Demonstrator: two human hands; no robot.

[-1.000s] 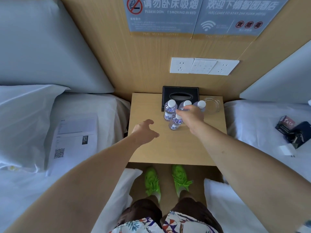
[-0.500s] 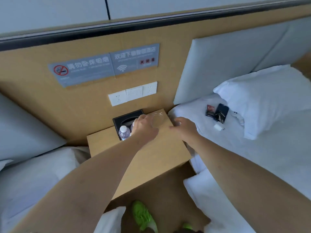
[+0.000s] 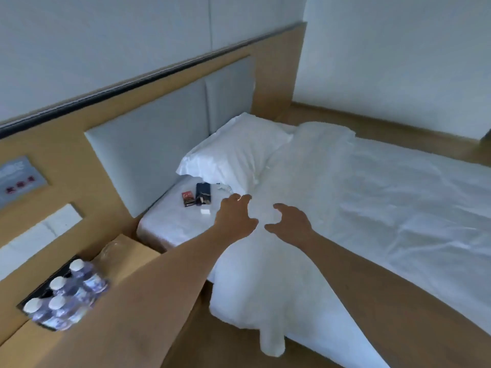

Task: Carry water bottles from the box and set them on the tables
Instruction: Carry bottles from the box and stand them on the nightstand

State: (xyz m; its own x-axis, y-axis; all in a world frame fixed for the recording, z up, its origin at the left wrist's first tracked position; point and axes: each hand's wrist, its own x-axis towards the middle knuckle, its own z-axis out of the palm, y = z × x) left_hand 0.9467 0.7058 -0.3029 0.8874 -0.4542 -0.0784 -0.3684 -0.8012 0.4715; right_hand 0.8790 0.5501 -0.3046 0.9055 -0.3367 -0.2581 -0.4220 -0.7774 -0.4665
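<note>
Several small water bottles with white caps stand together on the wooden bedside table at the lower left, in front of a black tissue box. A clear glass dish sits beside them. My left hand and my right hand hang in the air over the white bed, fingers loosely spread, holding nothing. Both hands are well to the right of the bottles. No box of bottles is in view.
A white bed with a pillow fills the right side. A red packet, a dark wallet-like item and a small white block lie near the pillow. A padded headboard and wooden wall panel run behind.
My view swung right from the bedside table to the bed. Both hands left the bottles and table and now hover empty over the bedding.
</note>
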